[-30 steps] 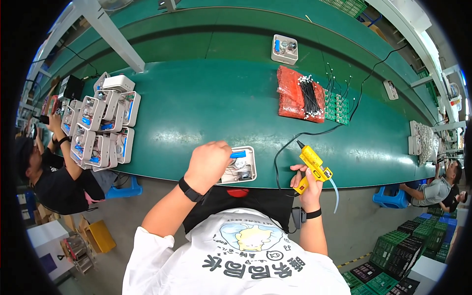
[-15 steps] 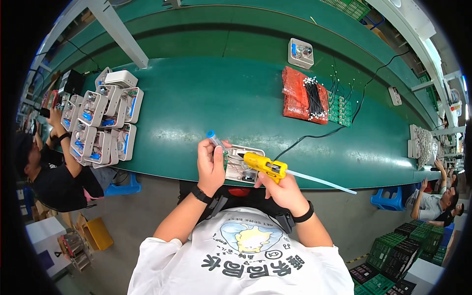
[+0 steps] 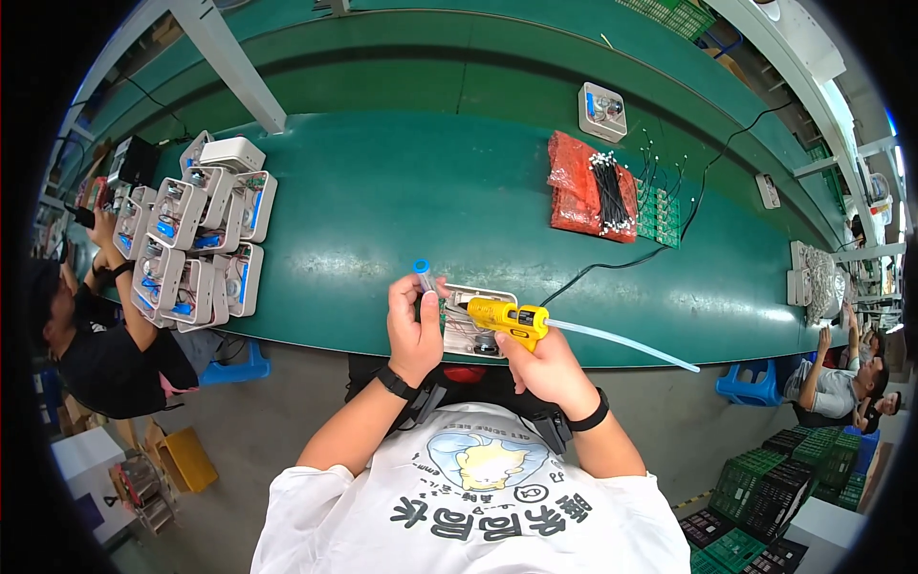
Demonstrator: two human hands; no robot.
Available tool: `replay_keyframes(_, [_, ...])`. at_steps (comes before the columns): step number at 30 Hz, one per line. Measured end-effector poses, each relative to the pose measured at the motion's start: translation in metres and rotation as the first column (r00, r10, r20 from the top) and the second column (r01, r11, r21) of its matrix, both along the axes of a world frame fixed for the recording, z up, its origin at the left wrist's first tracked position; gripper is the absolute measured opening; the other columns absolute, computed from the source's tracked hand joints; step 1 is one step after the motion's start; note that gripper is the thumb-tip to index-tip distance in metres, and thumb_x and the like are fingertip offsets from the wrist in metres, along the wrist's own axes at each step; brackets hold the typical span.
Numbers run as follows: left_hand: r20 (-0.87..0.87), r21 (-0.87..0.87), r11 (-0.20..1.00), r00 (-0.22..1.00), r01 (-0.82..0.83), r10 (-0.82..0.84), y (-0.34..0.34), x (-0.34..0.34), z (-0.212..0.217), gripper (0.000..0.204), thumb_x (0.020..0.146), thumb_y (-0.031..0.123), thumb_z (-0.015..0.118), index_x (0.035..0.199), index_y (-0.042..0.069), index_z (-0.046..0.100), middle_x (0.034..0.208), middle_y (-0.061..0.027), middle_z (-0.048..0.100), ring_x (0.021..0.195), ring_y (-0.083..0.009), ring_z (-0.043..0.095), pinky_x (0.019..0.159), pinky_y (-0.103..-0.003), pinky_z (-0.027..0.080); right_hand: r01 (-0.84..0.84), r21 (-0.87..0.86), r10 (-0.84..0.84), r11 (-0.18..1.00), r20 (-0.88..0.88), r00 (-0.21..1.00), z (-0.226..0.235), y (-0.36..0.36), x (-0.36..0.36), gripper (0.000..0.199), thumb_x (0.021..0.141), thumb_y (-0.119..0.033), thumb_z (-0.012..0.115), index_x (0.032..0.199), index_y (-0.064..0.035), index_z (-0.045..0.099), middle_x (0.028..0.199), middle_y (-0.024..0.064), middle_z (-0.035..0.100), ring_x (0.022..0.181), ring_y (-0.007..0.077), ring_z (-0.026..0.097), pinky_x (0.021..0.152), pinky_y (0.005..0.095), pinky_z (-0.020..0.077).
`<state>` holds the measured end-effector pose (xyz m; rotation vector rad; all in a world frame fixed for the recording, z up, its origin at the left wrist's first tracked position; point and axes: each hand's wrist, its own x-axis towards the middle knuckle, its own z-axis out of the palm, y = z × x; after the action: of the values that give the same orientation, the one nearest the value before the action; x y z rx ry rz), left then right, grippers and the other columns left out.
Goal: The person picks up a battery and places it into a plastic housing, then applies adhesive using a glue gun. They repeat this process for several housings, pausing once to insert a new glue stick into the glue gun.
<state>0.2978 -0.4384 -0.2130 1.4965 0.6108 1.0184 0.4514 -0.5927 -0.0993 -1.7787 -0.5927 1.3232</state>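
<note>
The right hand (image 3: 547, 368) has its grip closed round a yellow glue gun (image 3: 509, 317), nozzle aimed left into a small white open unit (image 3: 475, 320) at the near edge of the green surface (image 3: 402, 206). The left hand (image 3: 413, 330) is wrapped shut around a small blue-tipped tube (image 3: 422, 275), held upright just left of the unit. This looks like the gluing step; the next move probably calls for a steady nozzle on the wiring inside. A clear glue stick (image 3: 626, 344) trails right. Stacked white units (image 3: 196, 239) sit far left, a red bag (image 3: 585, 187) with black wires and green boards (image 3: 660, 212) far right; the gun's black cord (image 3: 612, 265) is the only clutter near.
</note>
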Motion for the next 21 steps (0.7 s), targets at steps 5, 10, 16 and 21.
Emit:
replay_keyframes(5, [-0.130, -0.094, 0.994, 0.990, -0.063, 0.051, -0.015, -0.007, 0.015, 0.021, 0.116, 0.010, 0.057, 0.134, -0.001, 0.058, 0.110, -0.0134, 0.071, 0.106, -0.0229, 0.069, 0.098, -0.040, 0.055, 0.141, 0.121, -0.128, 0.983, -0.107, 0.986, 0.002, -0.024, 0.010, 0.031, 0.114, -0.021, 0.064, 0.136, 0.0019, 0.068, 0.078, 0.0030, 0.071, 0.052, 0.0097, 0.063, 0.046, 0.0265, 0.0499])
replay_keyframes(10, [-0.362, 0.396, 0.915, 0.929, 0.080, 0.075, 0.004, -0.008, 0.049, 0.017, 0.107, 0.009, 0.069, 0.123, 0.005, 0.072, 0.106, -0.0111, 0.069, 0.099, -0.0298, 0.063, 0.089, -0.043, 0.049, 0.158, 0.078, -0.154, 0.984, -0.057, 0.986, -0.001, -0.042, 0.024, 0.033, 0.114, -0.022, 0.064, 0.137, 0.0014, 0.067, 0.077, 0.0029, 0.070, 0.052, 0.0088, 0.062, 0.046, 0.0255, 0.0492])
replay_keyframes(16, [-0.352, 0.616, 0.781, 0.923, 0.103, 0.156, 0.006, -0.005, 0.048, 0.019, 0.099, 0.011, 0.078, 0.119, 0.011, 0.076, 0.106, -0.0075, 0.071, 0.096, -0.0297, 0.062, 0.088, -0.044, 0.044, 0.171, 0.028, -0.172, 0.985, 0.034, 0.985, -0.011, -0.038, 0.018, 0.024, 0.114, -0.022, 0.065, 0.121, 0.0005, 0.071, 0.071, 0.0010, 0.066, 0.050, 0.0089, 0.059, 0.047, 0.0262, 0.0490])
replay_keyframes(21, [-0.366, 0.571, 0.814, 0.921, 0.108, 0.134, 0.004, -0.006, 0.048, 0.020, 0.097, 0.013, 0.082, 0.116, 0.014, 0.075, 0.104, -0.0044, 0.073, 0.093, -0.0281, 0.062, 0.086, -0.043, 0.043, 0.147, 0.040, -0.148, 0.988, 0.033, 0.988, -0.013, -0.038, 0.021, 0.022, 0.114, -0.021, 0.066, 0.111, -0.0005, 0.071, 0.068, -0.0003, 0.062, 0.050, 0.0090, 0.059, 0.047, 0.0267, 0.0487])
